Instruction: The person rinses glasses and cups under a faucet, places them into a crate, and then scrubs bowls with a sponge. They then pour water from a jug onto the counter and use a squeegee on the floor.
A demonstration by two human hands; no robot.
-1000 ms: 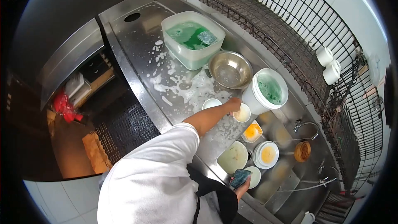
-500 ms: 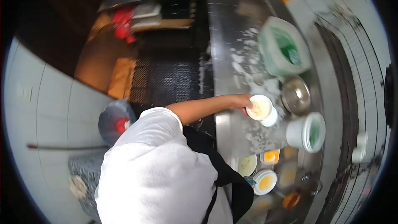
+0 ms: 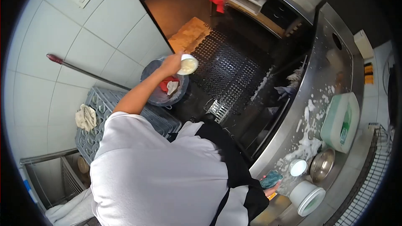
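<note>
My left hand [image 3: 171, 64] is closed on a white bowl [image 3: 189, 65] with pale, creamy contents. It is tilted above the edge of a lined trash bin [image 3: 178, 99], where red and white waste shows. By the counter's front edge, my right hand [image 3: 273, 190] holds a green scouring pad [image 3: 271, 179]; the sleeve and pad hide part of its fingers. Close to that hand on the counter are a small white container [image 3: 297, 167] and a larger white tub [image 3: 307, 197] lying tilted.
Suds [image 3: 309, 147] cover part of the steel counter [image 3: 322, 73]. A green-tinted plastic container [image 3: 341, 121] and a steel bowl [image 3: 322, 165] stand there. Left are a grey crate [image 3: 144, 119], a cloth [image 3: 86, 117] and a pole [image 3: 90, 73]. A perforated black mat [image 3: 234, 65] covers the floor.
My left hand has carried the white bowl from above the counter across to the bin. The view has turned left, and my right hand with the green scouring pad now shows more.
</note>
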